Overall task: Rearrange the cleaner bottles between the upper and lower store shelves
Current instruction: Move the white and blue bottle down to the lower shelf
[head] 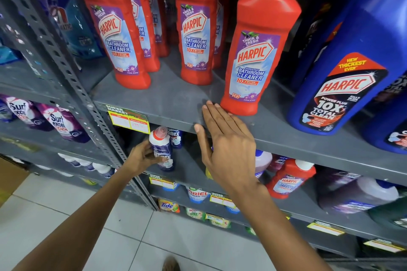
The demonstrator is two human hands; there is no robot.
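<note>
We are standing at a grey metal rack, looking down along both bare arms. Our left hand (144,157) is wrapping its fingers around a purple Domex bottle (163,149) with a white neck and red cap, holding it upright at the front of the lower shelf (191,174), just under the lip of the upper shelf (167,97). A second Domex bottle (175,137) is standing right behind it. Our right hand (226,141) is hanging flat and empty, fingers spread and straight, in front of the upper shelf's edge; its fingertips are reaching the base of the nearest red Harpic bottle (256,50), and we cannot tell whether they are touching it.

Two more red Harpic bottles, one at the left (113,26) and one in the middle (195,26), are standing upright on the upper shelf, with further red ones lined up behind them. A big blue Harpic jug (350,68) is sitting to the right of them. A yellow price tag (130,121) is hanging from the shelf lip above our left hand.

On the lower shelf, to the right of our right wrist, a smaller red Harpic bottle (288,179) is leaning, and a dark jug (356,193) is lying beyond it. Surf Excel packs (59,121) are filling the neighbouring bay at the left.
</note>
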